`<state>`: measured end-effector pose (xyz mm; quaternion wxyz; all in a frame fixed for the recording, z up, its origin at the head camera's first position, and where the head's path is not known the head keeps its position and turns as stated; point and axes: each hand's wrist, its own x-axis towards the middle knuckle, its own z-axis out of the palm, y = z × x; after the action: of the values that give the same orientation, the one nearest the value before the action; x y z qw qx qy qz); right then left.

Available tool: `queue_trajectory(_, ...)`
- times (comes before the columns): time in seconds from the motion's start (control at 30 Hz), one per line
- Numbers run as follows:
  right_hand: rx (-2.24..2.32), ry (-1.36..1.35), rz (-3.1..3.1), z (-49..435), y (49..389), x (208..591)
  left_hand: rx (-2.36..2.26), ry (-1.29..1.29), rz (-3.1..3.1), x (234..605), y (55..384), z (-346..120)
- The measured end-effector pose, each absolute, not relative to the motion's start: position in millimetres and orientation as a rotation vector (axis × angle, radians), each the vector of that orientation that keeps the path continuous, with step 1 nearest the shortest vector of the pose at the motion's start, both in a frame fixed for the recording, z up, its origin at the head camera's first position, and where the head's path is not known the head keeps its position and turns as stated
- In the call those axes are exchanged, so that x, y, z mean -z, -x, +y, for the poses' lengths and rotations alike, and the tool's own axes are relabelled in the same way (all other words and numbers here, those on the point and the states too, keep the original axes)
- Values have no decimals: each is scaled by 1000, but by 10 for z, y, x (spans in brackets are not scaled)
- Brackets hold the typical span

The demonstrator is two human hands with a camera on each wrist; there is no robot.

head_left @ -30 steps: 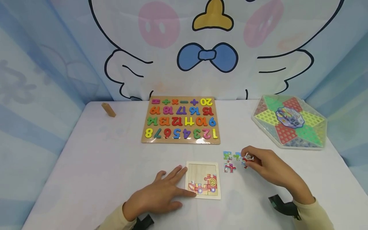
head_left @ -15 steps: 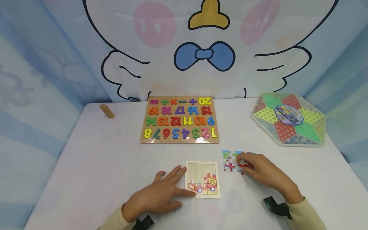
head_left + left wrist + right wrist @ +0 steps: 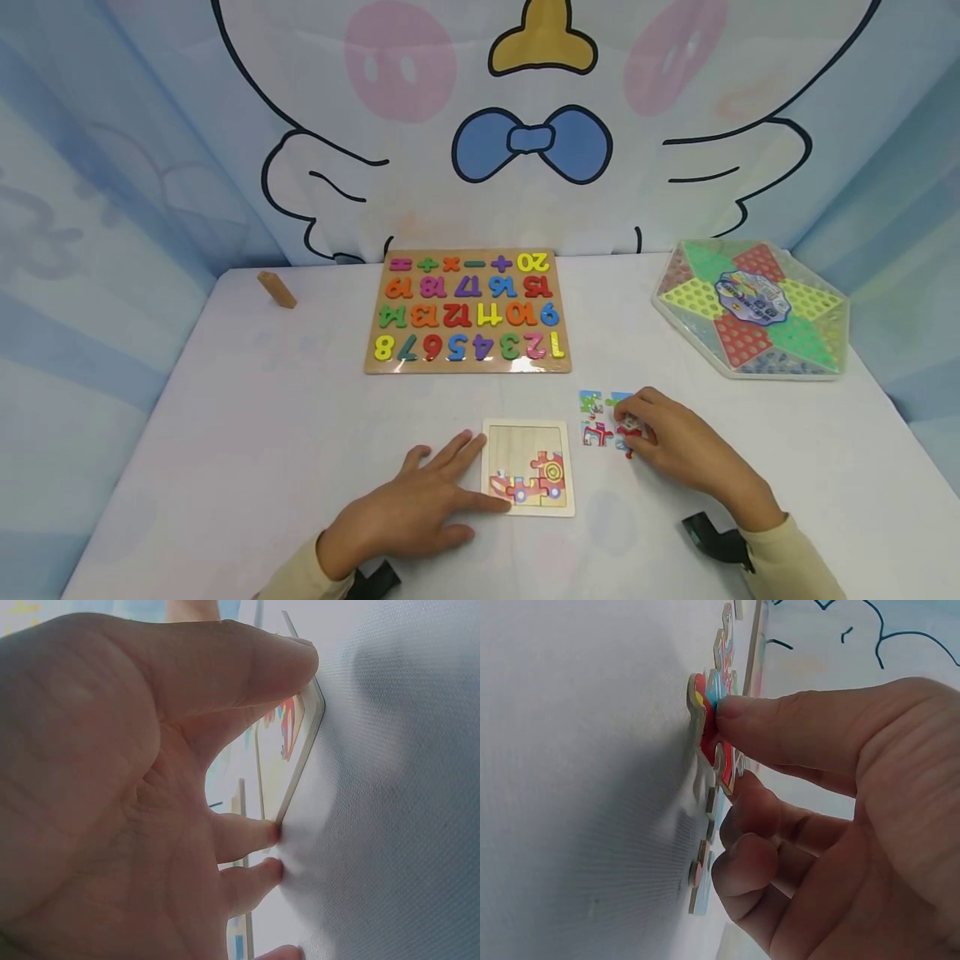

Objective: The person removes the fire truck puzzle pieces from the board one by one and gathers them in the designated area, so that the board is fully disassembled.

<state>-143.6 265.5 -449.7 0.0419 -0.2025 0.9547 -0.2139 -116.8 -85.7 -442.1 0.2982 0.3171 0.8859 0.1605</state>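
My left hand [image 3: 416, 510] lies with its fingers spread at the left side of a small wooden puzzle tray [image 3: 516, 442]. Its index finger and thumb side touch the tray's frame, and in the left wrist view the thumb overlaps the tray's corner. Joined pieces of a red vehicle picture [image 3: 551, 477] fill the tray's lower right part. To the right, my right hand [image 3: 693, 442] pinches a red and blue jigsaw piece [image 3: 710, 735] between thumb and fingers, tilted close over the table. Beside it lie a green-and-blue piece [image 3: 590, 402] and a red-and-white piece [image 3: 597, 434].
Behind the tray lies a wooden number board [image 3: 468, 331]. A hexagonal game box [image 3: 753, 333] with coloured triangles stands at the right rear. One small wooden block [image 3: 277, 290] sits at the far left. A printed curtain [image 3: 322, 75] closes the back.
My right hand has moved left and slightly toward me with the jigsaw piece, near the other loose pieces. The left hand stays on the tray. The head view has shifted slightly.
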Motion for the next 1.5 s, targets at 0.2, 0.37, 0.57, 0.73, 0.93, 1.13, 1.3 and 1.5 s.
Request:
queue_trajectory(0.2, 669, 607, 2923, 2657, 1446, 4509, -427, -842, 2353, 4429, 1166, -854)
queue_trajectory(0.37, 660, 588, 2928, 2658, 1448, 4510, -421, -843, 2354, 4433, 1167, -851)
queue_trajectory(0.57, 621, 567, 2935, 2644, 1444, 4516, -412, -844, 2358, 4432, 1168, -856)
queue_trajectory(0.73, 579, 567, 2958, 2629, 1435, 4514, -420, -848, 2360, 4432, 1164, -857)
queue_trajectory(0.93, 567, 580, 2982, 2631, 1427, 4517, -419, -847, 2363, 4434, 1163, -857)
queue_trajectory(1.13, 569, 578, 2984, 2642, 1428, 4522, -416, -850, 2363, 4440, 1168, -857)
queue_trajectory(1.3, 581, 566, 2973, 2645, 1429, 4527, -410, -853, 2358, 4442, 1169, -859)
queue_trajectory(1.5, 607, 580, 2981, 2647, 1421, 4478, -415, -859, 2353, 4432, 1160, -854)
